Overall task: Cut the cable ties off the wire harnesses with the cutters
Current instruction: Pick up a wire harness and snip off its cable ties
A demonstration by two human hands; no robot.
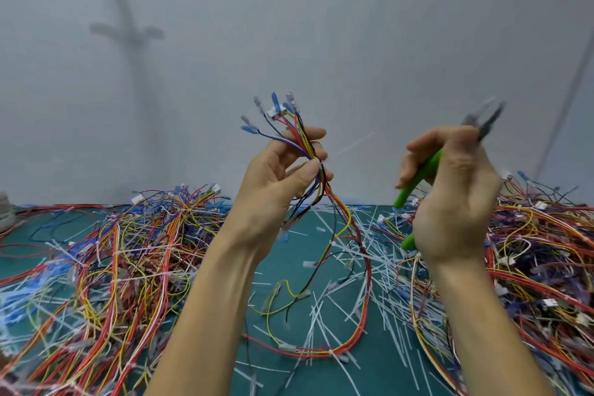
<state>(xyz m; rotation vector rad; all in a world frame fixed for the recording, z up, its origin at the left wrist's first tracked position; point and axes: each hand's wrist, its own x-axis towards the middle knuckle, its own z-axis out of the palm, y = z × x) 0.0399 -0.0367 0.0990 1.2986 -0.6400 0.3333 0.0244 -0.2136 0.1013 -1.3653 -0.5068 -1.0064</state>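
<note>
My left hand [283, 177] holds a wire harness [350, 267] up above the table, pinched between thumb and fingers. Its blue and clear terminals [273, 109] fan out above the fist, and its red, yellow and black wires hang in a loop down to the green mat. My right hand [456, 196] grips the green-handled cutters [421, 177] to the right of the harness, jaws [485, 116] pointing up and right, blurred and slightly apart. A thin white cable tie [356, 142] shows in the air between the two hands, touching neither.
A large heap of tied harnesses [122, 254] lies on the left of the green mat [379, 363]. Another heap [540, 251] fills the right side. Several cut white ties [363, 254] litter the mat between them. A grey wall stands behind.
</note>
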